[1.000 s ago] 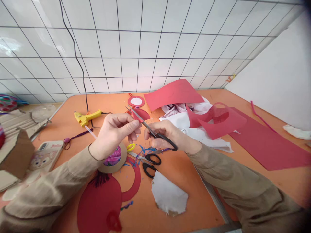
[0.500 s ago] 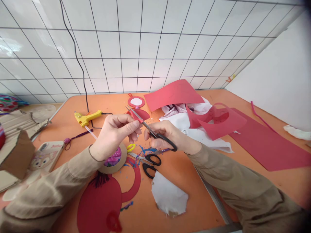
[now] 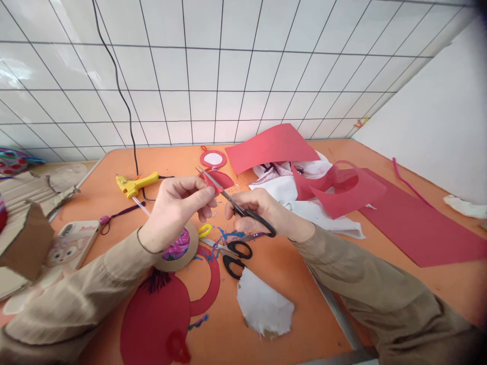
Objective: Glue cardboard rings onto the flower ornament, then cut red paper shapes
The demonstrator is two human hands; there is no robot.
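My right hand (image 3: 255, 212) is closed around a pair of black-handled scissors (image 3: 262, 221), their blades pointing up and to the left. Between the thumb and fingers of my left hand (image 3: 182, 207) is a small piece of red paper (image 3: 210, 182), which lies against the blades; most of it is hidden. Below my hands, a second pair of black-handled scissors (image 3: 240, 249) rests on the table beside blue scraps. Under my left wrist sits a cardboard ring (image 3: 193, 247) with pink patterned fabric in its middle. A red paper ring (image 3: 213, 284) and a red disc (image 3: 155, 319) lie nearer me.
A yellow glue gun (image 3: 137, 183) and a phone (image 3: 72, 248) lie at left, near torn cardboard (image 3: 26, 238). Red paper sheets (image 3: 274, 147) and white cloth (image 3: 323, 218) are spread at back right. A white scrap (image 3: 266, 304) is in front. Tiled wall (image 3: 205, 71) stands behind.
My left hand has shifted slightly left and down with the red paper. The scissors in my right hand have moved very slightly; the things on the table stay in place.
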